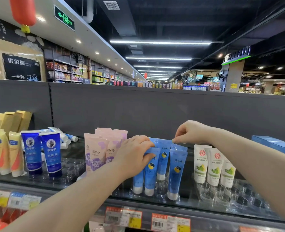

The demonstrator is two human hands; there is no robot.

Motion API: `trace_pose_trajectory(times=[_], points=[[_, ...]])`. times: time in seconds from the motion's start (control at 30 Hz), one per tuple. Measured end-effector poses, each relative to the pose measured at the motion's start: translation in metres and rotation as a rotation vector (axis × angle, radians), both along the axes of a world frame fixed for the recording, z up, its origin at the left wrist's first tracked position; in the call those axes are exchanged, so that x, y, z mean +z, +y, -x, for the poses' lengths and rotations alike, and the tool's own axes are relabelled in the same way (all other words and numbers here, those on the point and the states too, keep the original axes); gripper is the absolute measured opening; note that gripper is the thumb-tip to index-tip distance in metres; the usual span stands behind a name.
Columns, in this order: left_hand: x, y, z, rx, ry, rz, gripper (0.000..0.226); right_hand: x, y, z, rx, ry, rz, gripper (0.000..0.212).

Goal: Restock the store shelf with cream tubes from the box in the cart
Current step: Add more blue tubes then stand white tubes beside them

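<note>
Several light blue cream tubes (176, 169) stand cap-down in a clear holder on the top shelf (155, 200), in the middle of the view. My left hand (131, 156) lies over the leftmost blue tubes, its fingers curled round the crimped top of one. Further back, my right hand (190, 132) pinches the top edge of a blue tube (163, 144) in the rear row. The box and the cart are out of view.
Pink tubes (98, 153) stand just left of the blue ones, with dark blue tubes (50, 151) and yellow tubes (3, 151) beyond them. White tubes (213, 166) with green print stand to the right, near blue boxes (275, 144). A grey back panel (155, 111) closes the shelf.
</note>
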State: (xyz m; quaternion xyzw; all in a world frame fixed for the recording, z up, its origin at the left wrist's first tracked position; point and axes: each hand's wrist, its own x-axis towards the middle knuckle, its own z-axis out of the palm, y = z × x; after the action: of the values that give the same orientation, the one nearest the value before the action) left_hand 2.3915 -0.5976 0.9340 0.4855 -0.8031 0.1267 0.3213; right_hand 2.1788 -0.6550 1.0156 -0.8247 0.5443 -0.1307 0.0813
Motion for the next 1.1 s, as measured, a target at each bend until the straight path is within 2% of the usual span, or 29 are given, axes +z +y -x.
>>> trace_pose_trajectory(times=[0.1, 0.23, 0.37, 0.47, 0.63, 1.1], points=[[0.000, 0.000, 0.004, -0.003, 0.010, -0.001, 0.030, 0.000, 0.006, 0.007, 0.005, 0.102, -0.078, 0.021], [-0.003, 0.000, 0.005, -0.001, -0.002, -0.004, 0.031, -0.011, 0.006, 0.009, 0.013, 0.109, -0.078, 0.002], [-0.001, 0.000, 0.004, 0.003, 0.003, -0.017, 0.032, -0.008, 0.003, 0.008, 0.000, 0.064, 0.000, 0.009], [-0.002, 0.000, 0.003, 0.004, -0.004, -0.030, 0.033, -0.006, 0.002, 0.005, -0.003, 0.072, 0.020, 0.004], [-0.004, 0.000, 0.003, 0.006, -0.012, -0.016, 0.032, -0.008, -0.002, 0.004, -0.041, 0.078, 0.068, 0.007], [-0.003, -0.002, 0.004, 0.009, -0.021, -0.009, 0.033, -0.018, -0.002, 0.002, -0.052, -0.022, 0.085, 0.006]])
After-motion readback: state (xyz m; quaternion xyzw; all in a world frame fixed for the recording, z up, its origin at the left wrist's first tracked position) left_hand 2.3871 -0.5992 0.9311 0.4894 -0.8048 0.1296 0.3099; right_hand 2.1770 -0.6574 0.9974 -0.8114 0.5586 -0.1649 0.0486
